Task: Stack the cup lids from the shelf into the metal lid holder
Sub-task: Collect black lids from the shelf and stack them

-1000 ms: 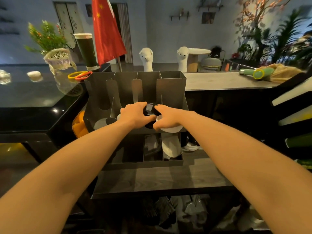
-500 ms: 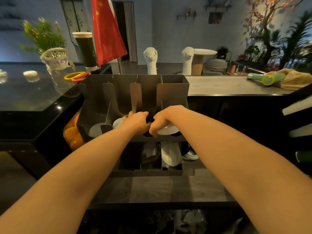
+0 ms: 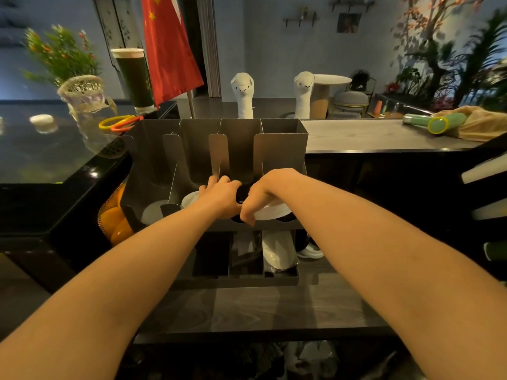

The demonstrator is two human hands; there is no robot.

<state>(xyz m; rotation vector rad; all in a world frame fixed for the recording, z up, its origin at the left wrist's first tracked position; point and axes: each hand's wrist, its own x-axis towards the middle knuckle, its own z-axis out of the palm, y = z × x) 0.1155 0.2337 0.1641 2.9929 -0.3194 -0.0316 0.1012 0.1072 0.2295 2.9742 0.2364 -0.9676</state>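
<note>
The metal lid holder (image 3: 282, 145) stands in the middle with several upright slots. My left hand (image 3: 219, 197) and my right hand (image 3: 260, 197) meet low in its third slot, both curled round a stack of black lids (image 3: 242, 193) that shows only as a dark patch between them. A white lid (image 3: 271, 213) lies in the right slot under my right hand. Further white lids sit in the second slot (image 3: 188, 201) and the left slot (image 3: 152, 213). More white lids (image 3: 279, 250) stand in the tray below.
A dark wooden shelf (image 3: 260, 305) carries the holder. A glossy black counter (image 3: 55, 160) lies left with a flower basket (image 3: 82, 90), a tall dark cup (image 3: 134, 78) and coloured rings (image 3: 119, 123). A red flag (image 3: 167, 45) hangs behind. Green tubes (image 3: 436, 122) lie right.
Both hands have gone down into the holder's third slot with the black lids, which are now mostly hidden between them. The camera has tilted slightly.
</note>
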